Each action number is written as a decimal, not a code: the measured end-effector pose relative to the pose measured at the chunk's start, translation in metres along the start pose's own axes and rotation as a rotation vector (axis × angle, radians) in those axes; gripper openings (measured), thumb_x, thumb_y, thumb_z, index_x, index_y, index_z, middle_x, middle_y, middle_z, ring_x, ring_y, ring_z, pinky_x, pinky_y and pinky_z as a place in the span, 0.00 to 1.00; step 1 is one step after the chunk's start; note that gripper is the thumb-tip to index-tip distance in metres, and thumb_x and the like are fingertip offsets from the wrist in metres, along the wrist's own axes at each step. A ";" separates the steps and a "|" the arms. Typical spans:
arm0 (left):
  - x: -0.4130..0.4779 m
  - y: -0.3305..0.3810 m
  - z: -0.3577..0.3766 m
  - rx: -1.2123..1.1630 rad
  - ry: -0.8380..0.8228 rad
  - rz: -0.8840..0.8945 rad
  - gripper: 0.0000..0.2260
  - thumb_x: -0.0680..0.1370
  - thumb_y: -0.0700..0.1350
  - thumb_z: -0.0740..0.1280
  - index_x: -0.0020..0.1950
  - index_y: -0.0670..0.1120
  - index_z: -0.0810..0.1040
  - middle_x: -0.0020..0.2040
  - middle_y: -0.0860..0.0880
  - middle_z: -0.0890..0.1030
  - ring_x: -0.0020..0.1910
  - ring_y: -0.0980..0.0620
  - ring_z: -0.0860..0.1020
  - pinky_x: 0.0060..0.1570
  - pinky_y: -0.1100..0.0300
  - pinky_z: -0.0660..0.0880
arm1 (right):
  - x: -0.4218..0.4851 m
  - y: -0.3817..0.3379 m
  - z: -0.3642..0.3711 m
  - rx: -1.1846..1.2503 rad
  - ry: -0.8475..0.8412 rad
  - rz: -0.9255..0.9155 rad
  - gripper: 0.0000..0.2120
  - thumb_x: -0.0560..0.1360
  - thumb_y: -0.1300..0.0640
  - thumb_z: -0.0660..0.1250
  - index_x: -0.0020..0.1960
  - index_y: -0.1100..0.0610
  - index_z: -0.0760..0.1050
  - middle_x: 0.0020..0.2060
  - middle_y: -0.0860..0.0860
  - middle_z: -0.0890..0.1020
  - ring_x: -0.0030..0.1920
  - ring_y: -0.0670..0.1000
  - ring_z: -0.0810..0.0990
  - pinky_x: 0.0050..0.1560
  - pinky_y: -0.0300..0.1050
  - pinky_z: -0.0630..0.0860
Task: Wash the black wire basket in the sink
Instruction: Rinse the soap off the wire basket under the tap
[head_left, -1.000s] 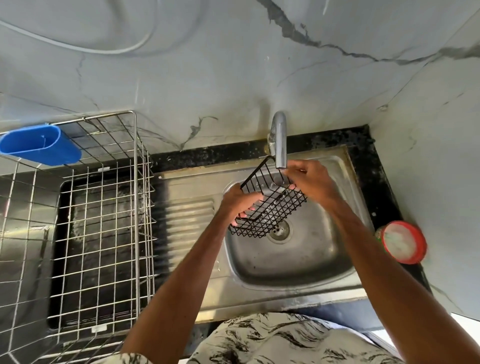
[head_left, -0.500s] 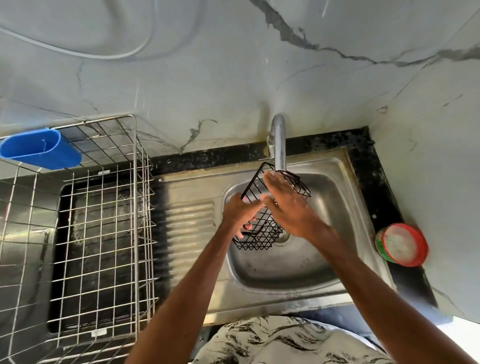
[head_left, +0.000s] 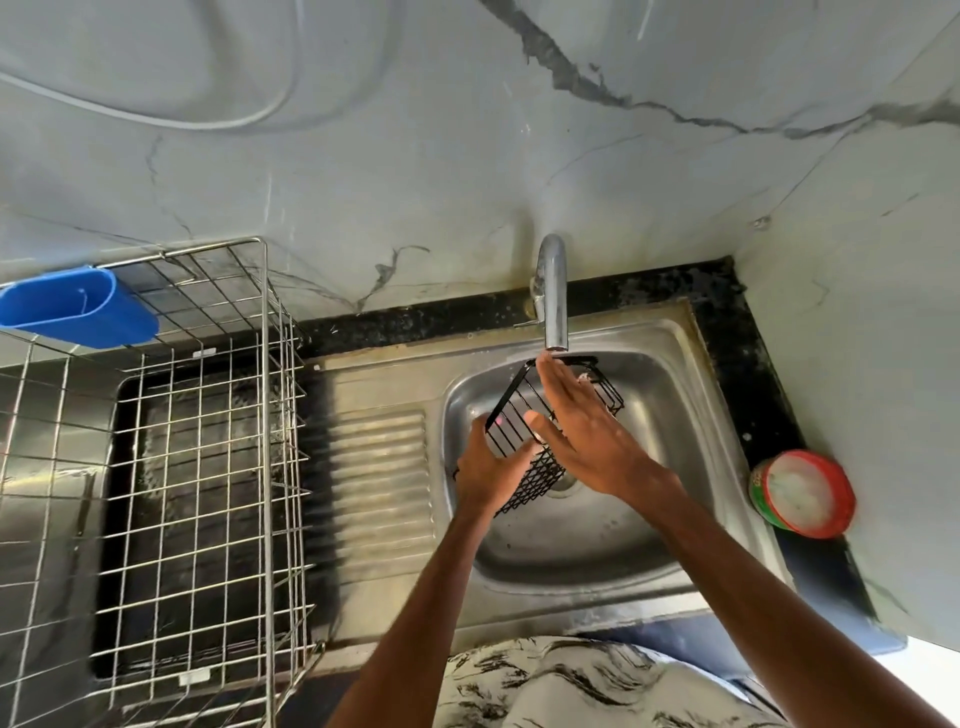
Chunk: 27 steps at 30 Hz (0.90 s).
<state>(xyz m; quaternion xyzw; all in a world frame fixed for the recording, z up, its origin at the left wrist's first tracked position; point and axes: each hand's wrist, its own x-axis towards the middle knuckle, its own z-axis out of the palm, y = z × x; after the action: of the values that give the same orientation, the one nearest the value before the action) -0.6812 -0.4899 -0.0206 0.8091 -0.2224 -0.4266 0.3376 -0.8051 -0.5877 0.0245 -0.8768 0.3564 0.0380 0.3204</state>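
We find the black wire basket (head_left: 511, 410) held tilted over the sink (head_left: 675, 415) bowl, directly beneath the tap (head_left: 553, 296). The left hand (head_left: 485, 467) grips its near-left edge. The right hand (head_left: 587, 431), which a second ago clasped the far rim, has let go and now lies flat across the wires, fingers straight. We judge that rubbing is under way; we cannot tell whether water is running.

Steel wire dish rack (head_left: 156, 462) at left, blue holder (head_left: 78, 309) on its rim, red-rimmed tub (head_left: 802, 493) at right.
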 end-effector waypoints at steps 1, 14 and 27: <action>-0.001 -0.006 0.003 -0.036 0.003 -0.015 0.33 0.72 0.64 0.75 0.74 0.61 0.67 0.62 0.59 0.79 0.55 0.54 0.82 0.60 0.50 0.80 | 0.000 0.000 0.000 0.000 -0.007 -0.007 0.38 0.81 0.35 0.40 0.82 0.55 0.37 0.81 0.51 0.39 0.81 0.47 0.37 0.81 0.53 0.42; -0.012 -0.016 0.011 -0.292 -0.042 -0.133 0.26 0.79 0.54 0.73 0.71 0.65 0.64 0.52 0.51 0.84 0.38 0.55 0.83 0.32 0.63 0.80 | 0.015 -0.006 -0.010 -0.037 -0.064 -0.015 0.34 0.83 0.37 0.43 0.82 0.54 0.41 0.82 0.50 0.43 0.81 0.48 0.39 0.81 0.53 0.40; -0.007 -0.019 0.007 -0.354 -0.055 -0.123 0.26 0.78 0.52 0.74 0.68 0.68 0.62 0.48 0.52 0.85 0.38 0.53 0.84 0.41 0.50 0.84 | 0.020 0.000 -0.027 -0.059 -0.063 0.035 0.35 0.82 0.35 0.42 0.83 0.52 0.42 0.82 0.50 0.44 0.81 0.52 0.41 0.80 0.60 0.41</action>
<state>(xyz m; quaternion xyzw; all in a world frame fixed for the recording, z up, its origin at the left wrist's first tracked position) -0.6895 -0.4750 -0.0337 0.7372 -0.1034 -0.5007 0.4418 -0.7944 -0.6152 0.0402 -0.8778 0.3604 0.0818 0.3048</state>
